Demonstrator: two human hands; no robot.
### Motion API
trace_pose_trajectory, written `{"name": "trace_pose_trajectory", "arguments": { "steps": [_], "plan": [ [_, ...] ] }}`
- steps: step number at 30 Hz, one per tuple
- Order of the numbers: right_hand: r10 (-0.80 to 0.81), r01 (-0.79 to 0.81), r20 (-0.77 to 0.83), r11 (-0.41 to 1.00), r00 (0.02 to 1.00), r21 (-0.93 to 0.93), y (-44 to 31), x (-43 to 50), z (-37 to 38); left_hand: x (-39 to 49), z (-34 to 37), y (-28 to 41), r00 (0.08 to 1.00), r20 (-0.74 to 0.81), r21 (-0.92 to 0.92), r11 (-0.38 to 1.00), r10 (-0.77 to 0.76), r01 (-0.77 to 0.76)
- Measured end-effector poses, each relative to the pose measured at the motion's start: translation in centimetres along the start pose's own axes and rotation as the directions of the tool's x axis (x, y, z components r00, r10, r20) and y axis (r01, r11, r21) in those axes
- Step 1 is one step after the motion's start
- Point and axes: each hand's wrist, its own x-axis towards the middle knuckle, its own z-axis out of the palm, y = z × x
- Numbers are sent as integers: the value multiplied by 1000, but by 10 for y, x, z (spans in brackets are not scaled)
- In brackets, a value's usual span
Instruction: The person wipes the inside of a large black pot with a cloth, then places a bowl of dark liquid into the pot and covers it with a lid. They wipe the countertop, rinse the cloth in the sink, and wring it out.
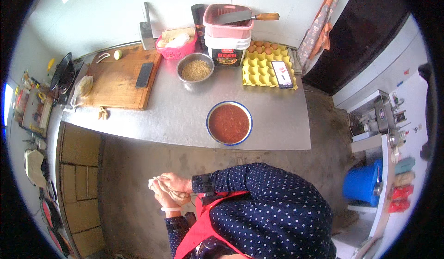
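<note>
Away from the table's front edge, above the floor, both hands are together on a crumpled beige cloth [180, 198]. My left hand [164, 195], with a white band at the wrist, grips it from the near side. My right hand [177, 181] closes over it from the far side. A small white object [151, 184] pokes out beyond the fingers; what it is cannot be made out. On the steel table [180, 120], near the front edge, stands a blue-rimmed white bowl [229, 123] filled with a chunky red sauce or liquid.
A steel bowl of pale grains or beans [195, 70] stands behind. Left is a wooden chopping board [114, 82] bearing a dark phone [144, 75]; a cleaver [146, 33] leans behind. A knife [242, 17] lies across a pink basket [227, 30]. A yellow egg tray [258, 71] holds another phone [282, 74].
</note>
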Motion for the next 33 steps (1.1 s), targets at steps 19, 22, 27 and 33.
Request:
{"name": "trace_pose_trajectory", "arguments": {
  "steps": [19,22,27,33],
  "plan": [
    [-649,202,-422,665,633,-719,-157,142,3,284,95,203,713,699,-13,998,47,-53],
    [-497,134,-660,843,563,-521,-144,132,-10,377,130,217,692,710,263,863,130,-432],
    [-465,81,-735,866,494,-493,-111,94,-21,440,167,154,624,765,634,-359,160,-685],
    [-378,63,-782,914,496,-402,-104,68,-20,326,111,101,66,925,182,286,-373,-941]
  ]
}}
